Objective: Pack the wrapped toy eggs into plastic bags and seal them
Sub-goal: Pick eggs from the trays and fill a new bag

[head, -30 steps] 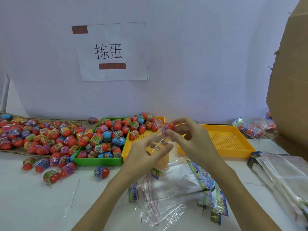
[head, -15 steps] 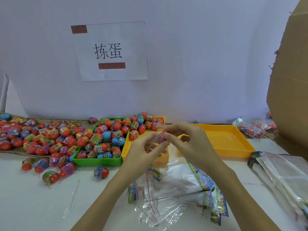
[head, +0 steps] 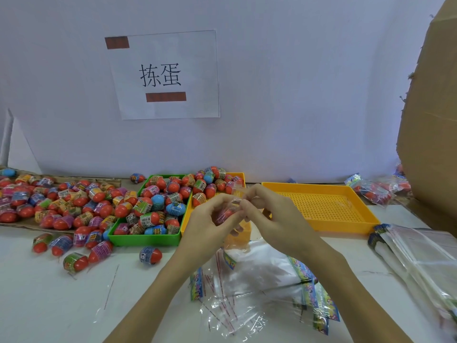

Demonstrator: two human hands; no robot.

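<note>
My left hand (head: pixel 210 224) and my right hand (head: pixel 274 219) meet above the table's middle, both pinching a small clear plastic bag (head: pixel 233 206) that holds a red wrapped toy egg (head: pixel 223 215). The bag's top edge sticks up between my fingertips. A green tray (head: pixel 148 237) full of wrapped eggs stands to the left. More eggs heap in a yellow tray (head: pixel 238 177) behind my hands. A loose egg (head: pixel 150 254) lies in front of the green tray.
A big pile of wrapped eggs (head: pixel 57 201) covers cardboard at the left. An orange perforated tray (head: pixel 321 209) sits at the right, holding no eggs. Flat empty bags (head: pixel 259 280) lie under my wrists, another stack (head: pixel 420 258) at right. Packed bags (head: pixel 373 189) lie by a cardboard box (head: pixel 432 120).
My hands have drawn closer together and a little lower. The egg that my right fingers held at the bag's mouth now sits inside the bag.
</note>
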